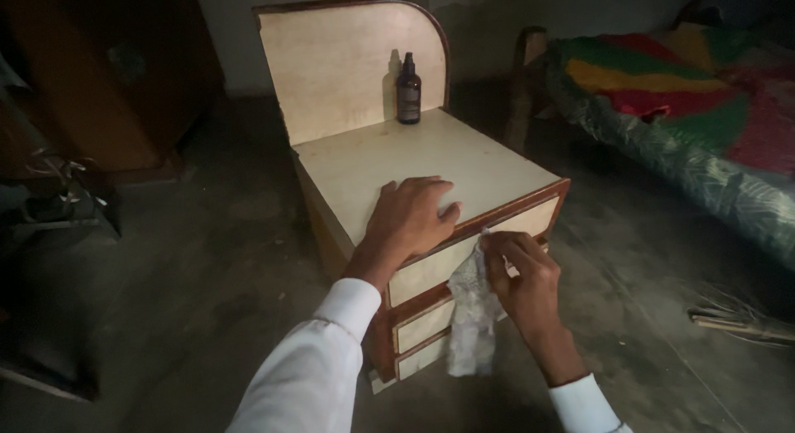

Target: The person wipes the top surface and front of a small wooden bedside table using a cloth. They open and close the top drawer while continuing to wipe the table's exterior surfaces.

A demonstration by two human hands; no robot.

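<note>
The right hand (pixel 523 277) pinched a white cloth (pixel 472 317) between fingers and thumb, holding it against the top drawer front (pixel 447 263) of a small bedside cabinet (pixel 431 164); the cloth hung down over the lower drawers. The left hand (pixel 411 218) lay flat, fingers spread, on the cabinet top near its front edge. A dark spray bottle (pixel 408 89) stood upright at the back panel. A bed with a striped cover (pixel 687 102) stood further right.

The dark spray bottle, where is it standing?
The dark spray bottle stands upright at the back of the pale wooden bedside cabinet's top, against its raised backboard, beyond the left hand.
</note>
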